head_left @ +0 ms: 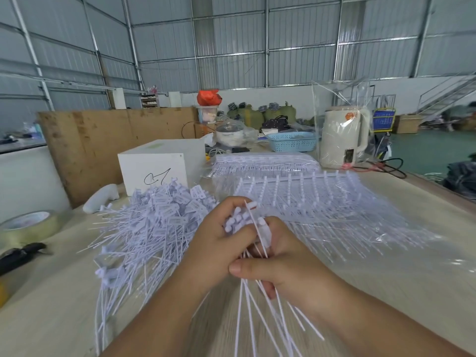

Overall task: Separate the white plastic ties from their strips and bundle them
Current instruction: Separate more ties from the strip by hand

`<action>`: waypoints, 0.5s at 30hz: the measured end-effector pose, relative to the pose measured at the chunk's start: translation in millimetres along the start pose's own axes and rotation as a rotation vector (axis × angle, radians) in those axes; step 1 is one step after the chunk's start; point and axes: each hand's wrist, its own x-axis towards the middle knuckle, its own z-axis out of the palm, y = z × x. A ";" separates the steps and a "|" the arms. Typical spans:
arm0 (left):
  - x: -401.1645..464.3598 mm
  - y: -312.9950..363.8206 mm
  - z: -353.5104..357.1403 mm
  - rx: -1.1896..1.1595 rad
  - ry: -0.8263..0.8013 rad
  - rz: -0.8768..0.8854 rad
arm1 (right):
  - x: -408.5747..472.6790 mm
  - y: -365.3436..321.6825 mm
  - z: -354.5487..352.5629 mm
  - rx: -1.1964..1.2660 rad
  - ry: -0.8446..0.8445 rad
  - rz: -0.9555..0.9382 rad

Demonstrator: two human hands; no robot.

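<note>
Both hands meet over the table's middle around one bundle of white plastic ties [260, 315]. My left hand [216, 243] grips the head ends, which stick up between the fingers. My right hand [286, 264] closes around the same bundle just below, with the thin tails fanning down toward me. A big loose heap of separated ties [152, 225] lies to the left of my hands. Strips of ties still joined [322, 199] lie spread out behind and to the right, and further stacked strips [265, 162] sit beyond them.
A white box [159, 168] stands behind the heap, a brown board [103, 145] behind that. A tape roll [28, 225] and a dark tool [20, 255] lie at the left edge. A blue basket [291, 141] and a white kettle [345, 137] stand at the back right.
</note>
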 end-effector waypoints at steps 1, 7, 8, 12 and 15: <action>-0.2 0.0 0.6 0.003 -0.007 0.000 | 0.6 -1.5 -0.4 0.007 0.002 -0.023; -1.2 -1.8 9.0 -0.106 -0.019 -0.075 | 4.2 -1.2 -8.4 0.035 0.130 -0.197; -0.9 -1.9 10.5 -0.145 -0.016 -0.096 | 4.5 0.1 -9.9 0.009 0.165 -0.222; -5.2 0.8 14.6 -0.120 -0.098 -0.157 | 4.7 4.1 -14.0 -0.035 0.232 -0.333; -7.8 2.5 16.4 -0.104 -0.194 -0.153 | 4.8 6.5 -14.0 -0.047 0.242 -0.374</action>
